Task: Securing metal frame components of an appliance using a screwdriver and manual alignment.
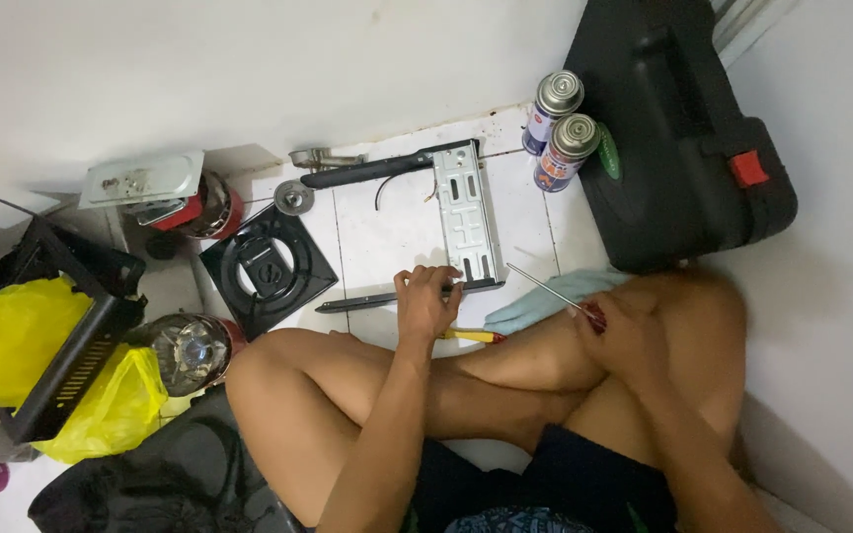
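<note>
Left hand: the left hand (426,301) lies palm down on the floor, fingers curled onto the near end of a grey slotted metal plate (466,212) and a thin black bar (372,299) that runs out to its left.
Right hand: the right hand (622,331) rests on the person's crossed legs, fist closed round the red handle of a screwdriver (545,287) whose shaft points up and left toward the plate.
Plate: it lies flat on the tiles, stretching straight away from the left hand to the wall.
Between the hands: a pale blue glove (535,304) and a yellow-handled tool (471,336), both on the floor against the legs.
Beyond the right hand: two gas canisters (565,128) stand upright, touching a big black plastic case (683,138) with a red latch.
Left of the left hand: a black square burner frame (267,266), then yellow plastic bags (12,341) and a black metal housing (71,336) further out.
Floor: white tiles (387,237) with dark grout lines, scuffed near the wall.
Room: a plain white wall (249,69) stands beyond both hands; another closes in at the right.
</note>
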